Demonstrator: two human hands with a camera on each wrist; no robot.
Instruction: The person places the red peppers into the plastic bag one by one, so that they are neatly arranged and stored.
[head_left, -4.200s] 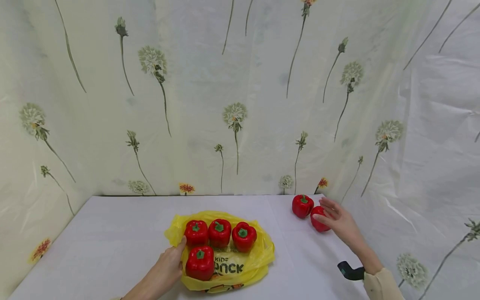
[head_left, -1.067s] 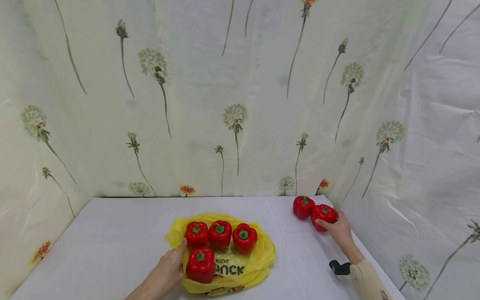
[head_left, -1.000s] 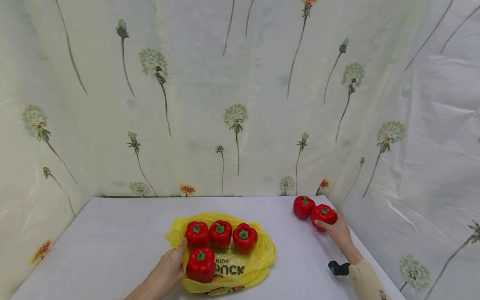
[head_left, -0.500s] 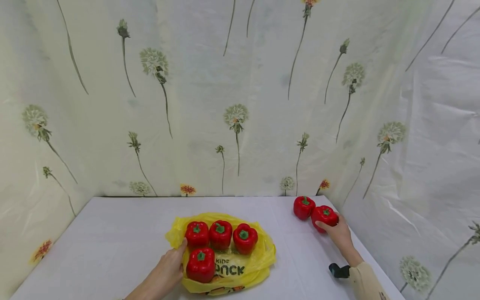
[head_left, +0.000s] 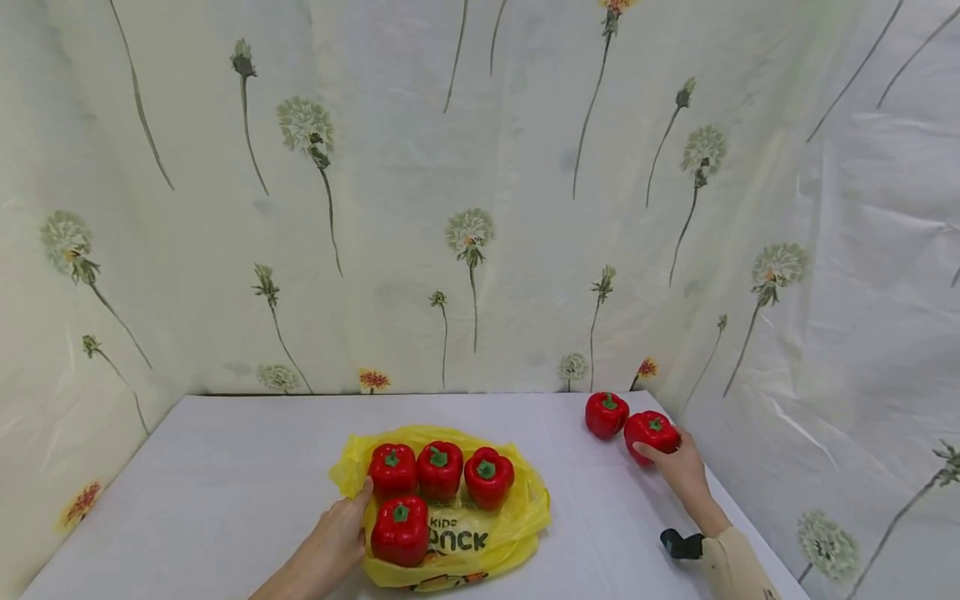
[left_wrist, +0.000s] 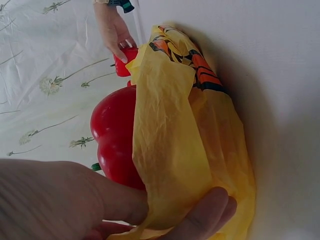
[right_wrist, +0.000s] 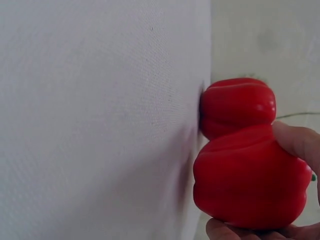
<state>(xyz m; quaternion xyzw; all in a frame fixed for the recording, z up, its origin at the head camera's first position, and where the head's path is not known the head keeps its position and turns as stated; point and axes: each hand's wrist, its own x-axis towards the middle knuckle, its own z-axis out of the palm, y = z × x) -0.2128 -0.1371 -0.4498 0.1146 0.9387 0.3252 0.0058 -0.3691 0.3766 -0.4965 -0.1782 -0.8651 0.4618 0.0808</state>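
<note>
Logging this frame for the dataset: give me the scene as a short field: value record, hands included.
left hand: pinches rim of yellow bag
right hand: grips a red pepper
within bag rim: four red peppers
ungripped, outside bag: one red pepper, beside the gripped one
total peppers: six
surface: white table
backdrop: flower-print sheet

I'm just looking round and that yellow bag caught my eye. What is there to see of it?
The yellow bag looks like thin, crinkled plastic. It lies on the white-covered table, its uneven rim spread around four red peppers, which leave part of its inside showing. Dark lettering appears there, partly hidden; the left wrist view shows orange-and-black print on the outside. The person's left hand pinches its left edge. The underside is hidden.
</note>
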